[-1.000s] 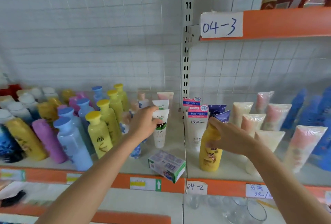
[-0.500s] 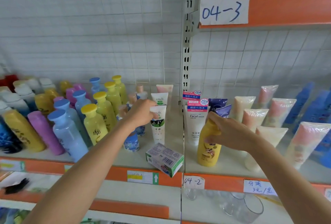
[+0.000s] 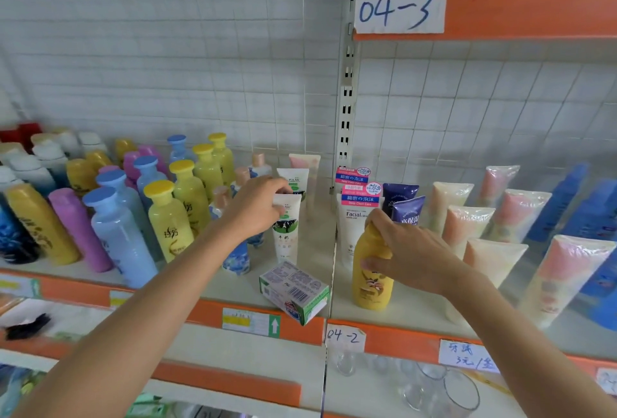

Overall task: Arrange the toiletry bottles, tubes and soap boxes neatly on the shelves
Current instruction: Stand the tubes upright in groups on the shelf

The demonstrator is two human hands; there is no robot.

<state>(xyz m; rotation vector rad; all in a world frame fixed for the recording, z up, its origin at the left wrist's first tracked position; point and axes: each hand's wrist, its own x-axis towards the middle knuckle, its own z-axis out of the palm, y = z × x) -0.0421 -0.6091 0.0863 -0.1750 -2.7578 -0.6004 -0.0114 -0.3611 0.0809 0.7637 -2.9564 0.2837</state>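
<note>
Head view | my left hand [image 3: 257, 207] pinches white tube [image 3: 286, 229] top | my right hand [image 3: 409, 255] fingers curled gripping yellow bottle [image 3: 370, 275].

On the shelf [image 3: 207, 287], rows of bottles [image 3: 168, 220] stood left of the tubes [image 3: 286, 227], a soap box [image 3: 294, 290] lay before those, and more tubes [image 3: 467, 227] stood right of the upright post [image 3: 347, 83].
</note>
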